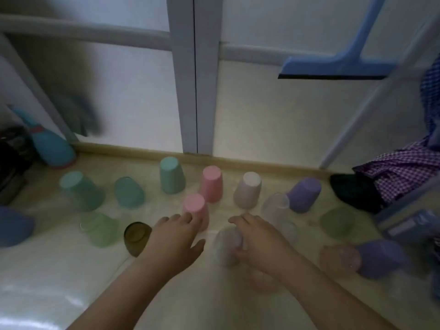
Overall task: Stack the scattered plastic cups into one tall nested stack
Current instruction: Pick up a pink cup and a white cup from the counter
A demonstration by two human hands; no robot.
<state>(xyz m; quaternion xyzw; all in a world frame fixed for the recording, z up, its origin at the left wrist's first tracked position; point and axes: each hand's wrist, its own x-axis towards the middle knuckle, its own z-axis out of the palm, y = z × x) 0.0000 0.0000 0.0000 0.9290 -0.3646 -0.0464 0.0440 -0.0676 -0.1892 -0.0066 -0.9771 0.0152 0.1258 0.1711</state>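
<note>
Several plastic cups stand upside down on the pale floor [59, 270]. My right hand [257, 236] wraps around a clear cup [226, 244] in the middle, thumb under its side. My left hand [173, 236] reaches forward with fingers apart, its fingertips touching the near pink cup [194, 206]. Behind stand a second pink cup [212, 183], a teal cup [171, 175], a beige cup [248, 189] and a purple cup [303, 194]. A brown cup [135, 236] sits just left of my left wrist. The frame is blurred.
More cups lie around: teal ones [81, 190] at left, green ones [100, 228] left and right [335, 221], purple [378, 260] and pale pink [340, 259] at right. A blue spray bottle [52, 146], a blue squeegee [333, 67], checked cloth [404, 170] and the white doors [195, 91] border the space.
</note>
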